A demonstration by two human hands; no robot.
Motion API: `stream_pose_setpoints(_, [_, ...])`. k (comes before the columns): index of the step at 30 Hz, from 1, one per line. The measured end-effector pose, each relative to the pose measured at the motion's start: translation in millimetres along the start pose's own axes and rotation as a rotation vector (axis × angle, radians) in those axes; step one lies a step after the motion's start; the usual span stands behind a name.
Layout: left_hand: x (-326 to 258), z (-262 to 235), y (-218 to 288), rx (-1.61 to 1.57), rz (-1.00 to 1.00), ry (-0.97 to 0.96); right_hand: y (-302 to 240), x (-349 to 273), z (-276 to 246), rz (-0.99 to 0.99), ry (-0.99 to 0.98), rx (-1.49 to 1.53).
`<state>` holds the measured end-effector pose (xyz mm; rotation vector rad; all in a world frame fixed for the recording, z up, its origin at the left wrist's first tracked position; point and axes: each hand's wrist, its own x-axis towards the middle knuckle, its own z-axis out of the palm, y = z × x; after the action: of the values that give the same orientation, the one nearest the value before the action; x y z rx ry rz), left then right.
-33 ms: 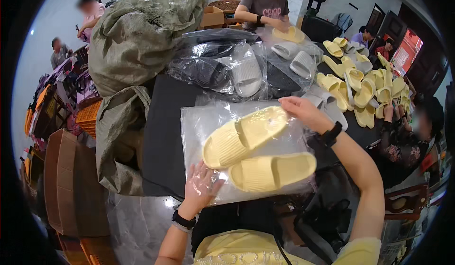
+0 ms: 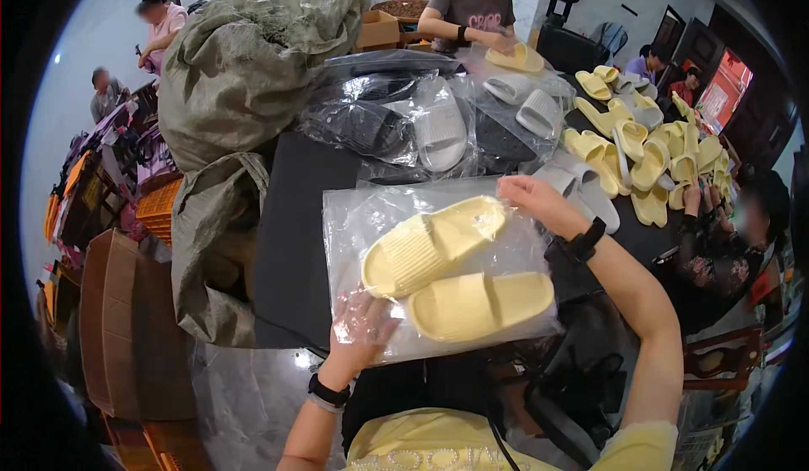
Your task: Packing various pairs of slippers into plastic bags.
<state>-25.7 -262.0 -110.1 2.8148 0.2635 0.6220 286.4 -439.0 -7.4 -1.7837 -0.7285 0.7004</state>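
A pair of pale yellow ribbed slide slippers lies inside a clear plastic bag (image 2: 344,218) in front of me. The upper slipper (image 2: 404,258) slants up to the right; the lower slipper (image 2: 447,307) lies nearly level beneath it. My right hand (image 2: 531,201) is closed in a pinch on the bag's upper right edge. At the lower left my left hand (image 2: 361,319) is open, fingers spread, with clear film over it and its fingertips near the upper slipper's toe. Whether that hand is inside the bag or behind it I cannot tell.
Bagged grey and dark slippers (image 2: 440,125) lie at the back of the black table (image 2: 295,243). A heap of yellow slippers (image 2: 649,163) covers its right side. A big woven sack (image 2: 253,75) stands left, a cardboard box (image 2: 126,328) below. Co-workers sit across and right.
Both slippers have shifted slightly left inside the bag, and the upper one sits a little lower at its heel. My hands have hardly moved.
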Motion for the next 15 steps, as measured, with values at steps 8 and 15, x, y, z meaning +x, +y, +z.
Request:
stream_pose_setpoints(8, [-8,-37,10,-0.182,-0.259,0.351,33,-26,-43,0.018,0.130,-0.620])
stream_pose_setpoints(15, [-20,-57,18,-1.220,-0.911,0.399,66,-30,-45,0.260,0.056,-0.680])
